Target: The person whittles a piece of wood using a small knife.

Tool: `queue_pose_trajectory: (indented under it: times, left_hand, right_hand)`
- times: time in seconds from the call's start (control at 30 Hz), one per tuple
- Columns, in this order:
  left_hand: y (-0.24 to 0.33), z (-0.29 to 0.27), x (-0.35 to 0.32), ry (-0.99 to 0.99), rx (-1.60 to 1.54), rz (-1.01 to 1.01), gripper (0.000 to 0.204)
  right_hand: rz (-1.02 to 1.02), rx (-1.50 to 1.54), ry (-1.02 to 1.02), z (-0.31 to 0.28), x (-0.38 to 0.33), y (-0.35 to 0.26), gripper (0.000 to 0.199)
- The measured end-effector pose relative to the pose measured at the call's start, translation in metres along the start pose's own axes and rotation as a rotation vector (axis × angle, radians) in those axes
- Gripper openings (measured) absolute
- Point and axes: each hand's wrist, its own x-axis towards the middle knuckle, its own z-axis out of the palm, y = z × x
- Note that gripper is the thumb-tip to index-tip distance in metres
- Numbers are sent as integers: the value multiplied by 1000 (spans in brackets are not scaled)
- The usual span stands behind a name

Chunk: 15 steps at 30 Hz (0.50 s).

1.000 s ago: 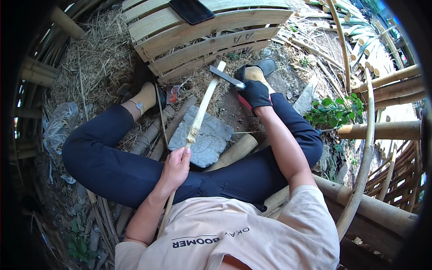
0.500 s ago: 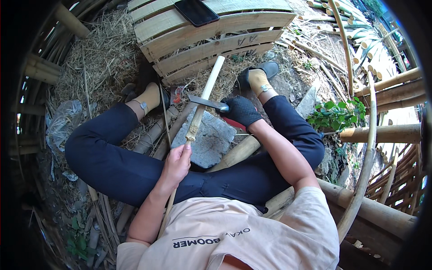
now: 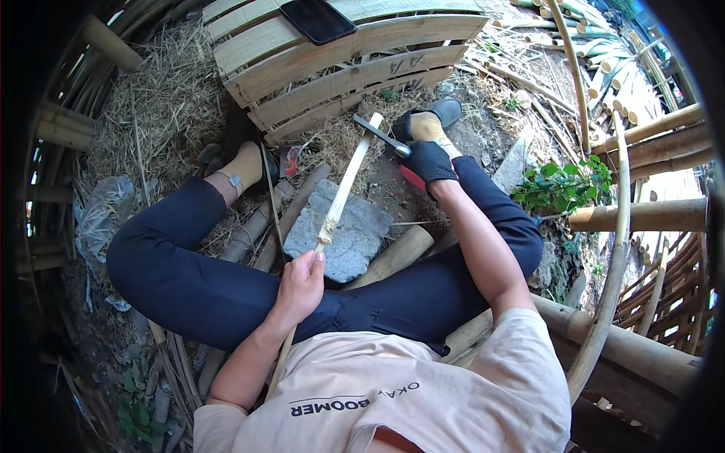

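A pale strip of bamboo (image 3: 346,185) slants up and away from me across a flat grey stone (image 3: 355,240). My left hand (image 3: 302,285) is bare and closed round its thin near part, just below a rough, fibrous node. The thin end runs back beneath my left forearm. My right hand (image 3: 429,161), in a black glove, grips a knife (image 3: 384,137) by its handle. The blade lies across the strip close to its far end.
Ahead stands a slatted wooden crate (image 3: 355,57) with a dark phone (image 3: 318,20) on top. Bamboo poles (image 3: 642,219) frame my right side, beside a leafy green plant (image 3: 563,185). A clear plastic bag (image 3: 106,208) lies at the left. Dry straw and bamboo offcuts cover the ground.
My right hand has pushed the knife forward along the strip, from near its middle to close to its far end. The left hand keeps its hold, shifted slightly.
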Motion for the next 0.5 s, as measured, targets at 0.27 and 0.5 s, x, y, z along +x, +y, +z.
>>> queue_pose_trajectory:
  times: [0.27, 0.5]
  left_hand:
    - [-18, 0, 13, 23, -171, -66, 41]
    - [1, -4, 8, 94, -4, 19, 39]
  right_hand:
    - [-220, 49, -108, -5, -41, -57, 26]
    - [-300, -35, -157, 9, -50, -78, 24]
